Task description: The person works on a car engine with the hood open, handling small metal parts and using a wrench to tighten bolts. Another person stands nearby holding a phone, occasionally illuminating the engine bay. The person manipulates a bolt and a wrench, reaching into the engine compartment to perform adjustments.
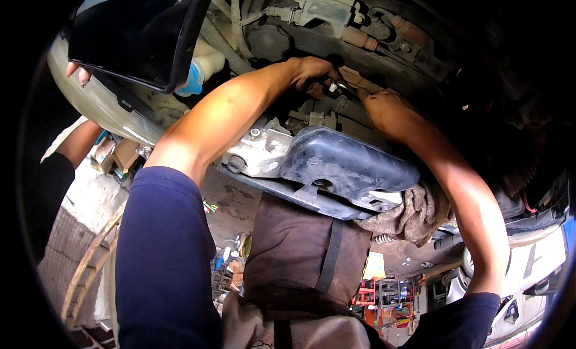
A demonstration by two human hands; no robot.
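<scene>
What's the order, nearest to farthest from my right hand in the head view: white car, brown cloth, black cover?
From your right hand:
1. Black cover: just below it in the picture.
2. Brown cloth: at the cover's right end.
3. White car: far lower right, background.

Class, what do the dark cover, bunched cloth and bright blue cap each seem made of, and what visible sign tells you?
Dark cover: probably moulded plastic, satin and scuffed; rounded edges and soft highlights suggest it.
Bunched cloth: matt textile, shown by its soft folds and coarse texture; the fibre is unclear.
Blue cap: likely plastic, fairly smooth, judging by its bright, solid colour.
</scene>
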